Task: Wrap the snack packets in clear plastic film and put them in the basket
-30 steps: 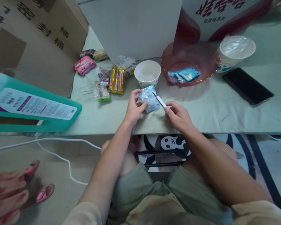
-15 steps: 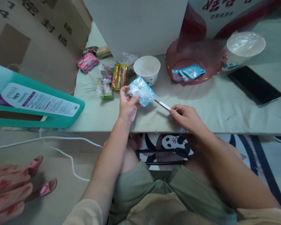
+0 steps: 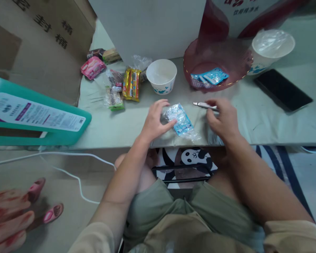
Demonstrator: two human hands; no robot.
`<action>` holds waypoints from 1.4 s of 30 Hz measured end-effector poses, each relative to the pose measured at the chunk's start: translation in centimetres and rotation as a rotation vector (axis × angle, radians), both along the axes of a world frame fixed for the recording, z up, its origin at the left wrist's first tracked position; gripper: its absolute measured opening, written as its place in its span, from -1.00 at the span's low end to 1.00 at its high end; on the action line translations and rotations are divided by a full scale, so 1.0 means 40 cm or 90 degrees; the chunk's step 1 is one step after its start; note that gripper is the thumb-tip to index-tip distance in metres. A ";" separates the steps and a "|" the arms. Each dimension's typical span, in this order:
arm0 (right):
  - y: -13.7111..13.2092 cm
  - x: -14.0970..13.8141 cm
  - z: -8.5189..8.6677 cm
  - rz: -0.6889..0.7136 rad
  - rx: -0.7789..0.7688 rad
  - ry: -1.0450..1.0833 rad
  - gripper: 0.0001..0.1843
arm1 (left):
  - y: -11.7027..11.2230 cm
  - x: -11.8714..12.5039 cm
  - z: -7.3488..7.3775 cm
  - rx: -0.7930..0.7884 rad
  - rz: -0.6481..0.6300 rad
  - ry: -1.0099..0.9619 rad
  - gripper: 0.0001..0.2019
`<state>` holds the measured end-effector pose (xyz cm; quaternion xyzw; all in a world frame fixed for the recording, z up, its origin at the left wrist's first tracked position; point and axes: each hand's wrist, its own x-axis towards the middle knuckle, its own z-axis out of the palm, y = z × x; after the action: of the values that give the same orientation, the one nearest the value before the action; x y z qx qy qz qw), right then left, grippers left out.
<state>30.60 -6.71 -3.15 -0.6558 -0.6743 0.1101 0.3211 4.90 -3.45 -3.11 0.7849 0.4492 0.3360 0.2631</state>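
Observation:
A blue-and-clear plastic packet (image 3: 182, 121) lies on the cloth-covered table in front of me. My left hand (image 3: 158, 119) is over its left end, thumb and fingers apart, the thumb tip at the wrapper. To the right, my right hand (image 3: 223, 117) is low over the cloth with the thin handle of a small knife (image 3: 205, 105) between thumb and fingers. The knife's tip points left, apart from the packet. Behind the packet stands a white paper bowl (image 3: 161, 77) with blue print.
A pink glass dish (image 3: 193, 56) holds several blue packets. Right of it are a paper tub (image 3: 272, 52) with plastic and a black phone (image 3: 283, 89). Wrapped snacks (image 3: 131, 84) lie at left, beside a green jug (image 3: 78, 123) and a cardboard box (image 3: 47, 45). A person's feet (image 3: 52, 212) show lower left.
The packet has come down from my raised left hand onto the table, and those fingers have spread. My right hand has moved right and up with the knife, away from the packet.

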 end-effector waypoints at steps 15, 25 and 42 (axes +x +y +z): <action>-0.018 -0.047 -0.036 0.311 -0.062 -0.036 -0.80 | 0.050 -0.038 -0.002 -0.228 0.184 -0.232 -0.83; -0.005 -0.027 -0.001 0.055 -0.021 0.033 -0.67 | 0.087 -0.121 -0.010 -0.207 0.430 -0.318 -0.88; 0.012 -0.039 0.011 -0.128 -0.091 0.058 -0.74 | 0.098 -0.104 -0.033 -0.214 0.313 -0.256 -0.82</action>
<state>29.02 -6.22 -2.70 -0.7355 -0.5806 0.1544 0.3133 0.75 0.48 -4.43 0.5174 0.6124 0.4587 0.3832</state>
